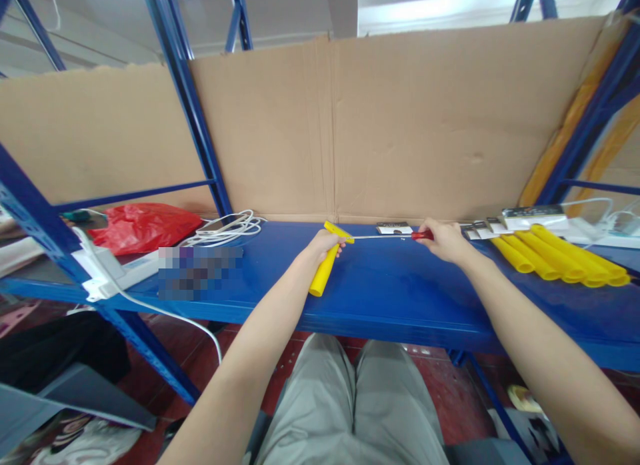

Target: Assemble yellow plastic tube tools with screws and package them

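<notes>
My left hand [326,244] is wrapped round a yellow T-shaped tool [324,275], whose tube-like handle slants down toward the bench's front edge. Its short yellow crosspiece shows above my fingers. In my right hand [444,240] is the red handle of a screwdriver [383,236]. The long metal shaft lies level and reaches left to the crosspiece; whether the tip sits in a screw is too small to see. Behind the shaft, a small black-and-white packet [393,228] lies on the blue bench [400,292].
Several yellow tubes [565,258] lie side by side at the right, with black-and-white packages [534,217] behind them. A red plastic bag [145,226], coiled white cable [225,228] and white power strip [143,268] lie at the left. Cardboard [425,125] closes off the back.
</notes>
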